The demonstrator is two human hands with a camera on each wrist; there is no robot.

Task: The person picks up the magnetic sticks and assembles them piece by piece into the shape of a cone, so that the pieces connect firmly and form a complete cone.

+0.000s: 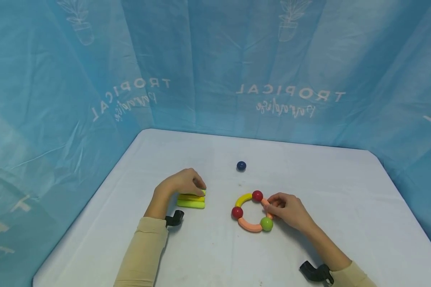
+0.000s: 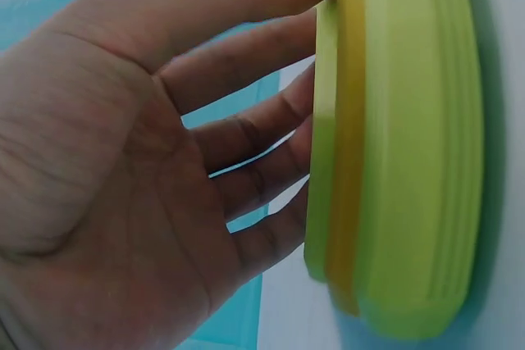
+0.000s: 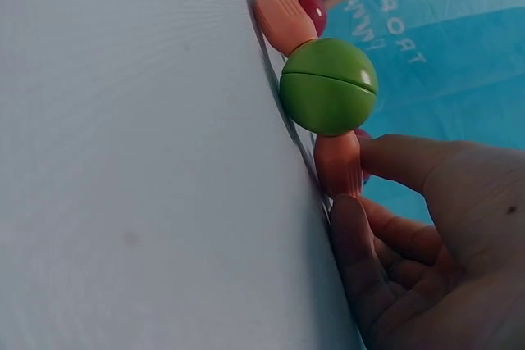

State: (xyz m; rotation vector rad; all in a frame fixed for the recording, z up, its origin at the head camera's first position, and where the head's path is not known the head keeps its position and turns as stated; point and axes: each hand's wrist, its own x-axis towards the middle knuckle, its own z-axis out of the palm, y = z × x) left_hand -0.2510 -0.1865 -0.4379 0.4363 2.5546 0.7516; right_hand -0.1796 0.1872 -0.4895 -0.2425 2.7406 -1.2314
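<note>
A ring of curved pieces and balls lies flat on the table. It has a yellow curve (image 1: 242, 199), two orange curves, red balls (image 1: 257, 195) and a green ball (image 1: 267, 224). My right hand (image 1: 289, 209) pinches the right-hand orange curved piece (image 3: 336, 163) between thumb and fingers. Left of the ring, several green and yellow sticks lie side by side. My left hand (image 1: 184, 181) bends over them from behind, its thumb and fingers gripping the far green stick (image 2: 324, 145). Nearest me is another green stick (image 1: 191, 204). The hand partly covers the far one.
A dark blue ball (image 1: 241, 166) sits alone behind the ring. The white table (image 1: 215, 255) has blue printed curtains (image 1: 215, 59) at its back and sides. Black wrist cameras (image 1: 174, 218) stick out from both forearms, close above the tabletop.
</note>
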